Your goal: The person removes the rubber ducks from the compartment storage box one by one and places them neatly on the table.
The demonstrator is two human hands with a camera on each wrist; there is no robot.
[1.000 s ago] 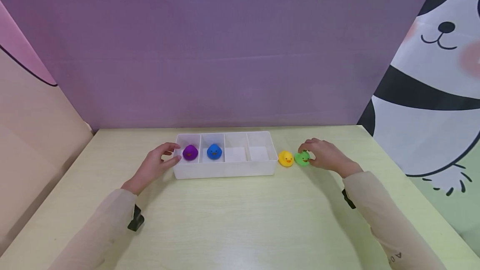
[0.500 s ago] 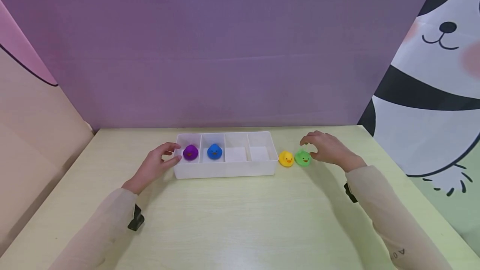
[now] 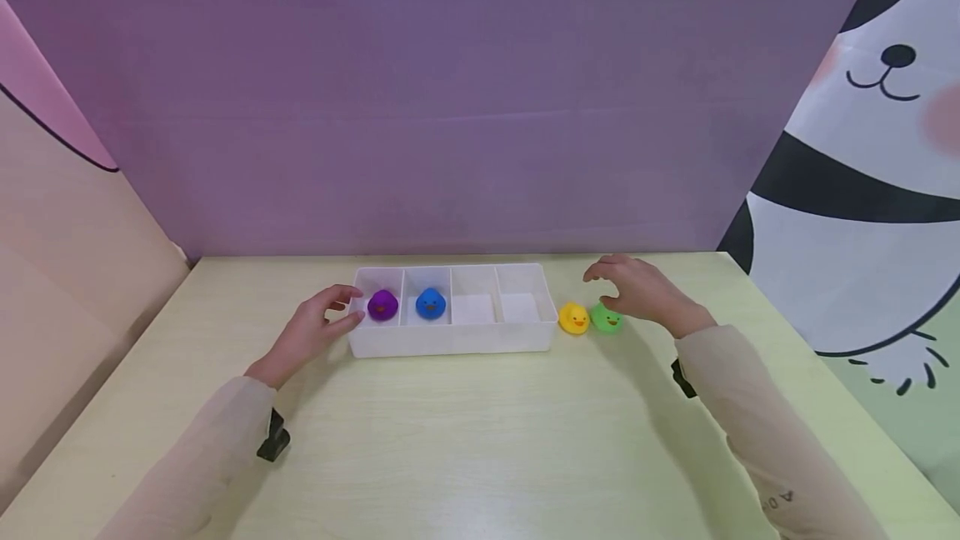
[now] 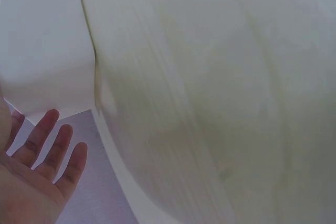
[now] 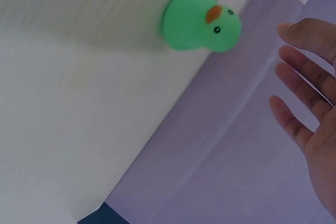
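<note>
Ducks: four; purple duck and blue duck in tray, yellow duck and green duck right of centre.
Right hand: fingers apart, above green duck.
Left hand: fingers relaxed, touching the tray's left end.
Writing: sleeve letters at lower right, unreadable.

Two ducks right of tray

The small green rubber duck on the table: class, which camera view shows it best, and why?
The right wrist view: the small green rubber duck appears large, with its orange beak and eyes clear. The head view shows it small, beside the yellow rubber duck, below the right hand. The left wrist view does not show it.
</note>
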